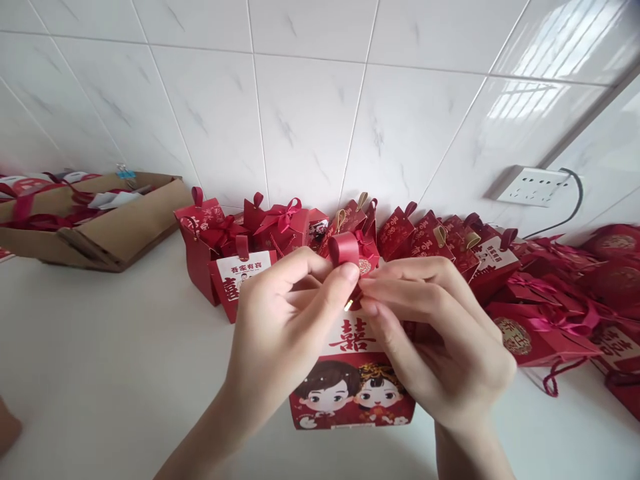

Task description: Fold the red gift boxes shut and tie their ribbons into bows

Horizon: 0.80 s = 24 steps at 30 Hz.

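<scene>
Box [353,403], red/white w/ cartoon-couple print, is occupying ctr of bench [125,360], below both hands. L hand [283,333] is pinching red strap loop [345,248] at box top btwn thumb and fingers. R hand [450,340] is holding thumb and fingertips close together at loop base, adj. to small gold fastener [349,305]; whether it is gripping anything isn't discernible, as fingers are obscuring contact pt. Red gift boxes [397,233] are standing behind, along tiled wall [305,120]. Cardboard carton [143,220] w/ red items is resting at far L; white socket strip [530,185] w/ blk cable is sitting at R.
</scene>
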Tool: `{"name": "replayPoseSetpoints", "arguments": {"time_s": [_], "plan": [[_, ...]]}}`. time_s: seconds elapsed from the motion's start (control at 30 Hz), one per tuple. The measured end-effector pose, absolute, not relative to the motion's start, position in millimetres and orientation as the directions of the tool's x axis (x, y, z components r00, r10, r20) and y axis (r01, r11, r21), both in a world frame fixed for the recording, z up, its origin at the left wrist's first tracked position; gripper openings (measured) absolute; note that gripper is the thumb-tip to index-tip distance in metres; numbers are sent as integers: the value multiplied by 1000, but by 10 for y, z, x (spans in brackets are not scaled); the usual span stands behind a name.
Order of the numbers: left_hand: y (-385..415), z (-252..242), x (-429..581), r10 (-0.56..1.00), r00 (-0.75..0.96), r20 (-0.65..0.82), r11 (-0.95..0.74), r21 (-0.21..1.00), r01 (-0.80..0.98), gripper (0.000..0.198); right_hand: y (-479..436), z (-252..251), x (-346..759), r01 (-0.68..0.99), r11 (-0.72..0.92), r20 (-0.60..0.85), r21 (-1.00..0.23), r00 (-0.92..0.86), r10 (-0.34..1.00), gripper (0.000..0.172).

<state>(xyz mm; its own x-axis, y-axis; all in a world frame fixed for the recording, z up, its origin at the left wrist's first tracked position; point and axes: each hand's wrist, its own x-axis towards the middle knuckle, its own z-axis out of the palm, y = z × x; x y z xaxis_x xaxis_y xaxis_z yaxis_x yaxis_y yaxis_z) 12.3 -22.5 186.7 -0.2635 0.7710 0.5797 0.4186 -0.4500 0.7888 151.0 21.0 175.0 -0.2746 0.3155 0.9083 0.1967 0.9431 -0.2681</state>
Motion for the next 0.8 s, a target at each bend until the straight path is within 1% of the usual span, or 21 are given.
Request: {"name": "replayPoseSetpoints", "arguments": {"time_s": [0.1, 0.2, 0.27, 0.4, 0.5, 0.63, 0.8], "plan": [[-233, 1867, 120, 748, -266, 608, -442, 755, 485, 34, 188, 1754, 1517, 302, 934, 919, -193, -279, 280, 17], [-222, 1853, 129, 685, -280, 673, -450, 693, 563, 30, 178, 1736, 1534, 384, 914, 919, -130, -299, 256, 17], [-214, 1844, 141, 642, -275, 715, -472, 652, 594, 27, 184, 1721, 1546, 404, 910, 922, -90, -313, 230, 18], [-217, 1836, 163, 587, -266, 765, -508, 603, 615, 25, 211, 1709, 1562, 368, 929, 928, -41, -331, 172, 21], [-228, 1835, 170, 589, -282, 758, -493, 613, 618, 25, 216, 1721, 1563, 356, 934, 931, -38, -327, 162, 20], [-236, 1840, 171, 600, -294, 743, -489, 633, 601, 27, 185, 1746, 1550, 362, 929, 919, -77, -337, 207, 21], [-252, 1845, 188, 554, -292, 780, -508, 594, 623, 28, 130, 1768, 1532, 328, 936, 909, -130, -337, 244, 19]]}}
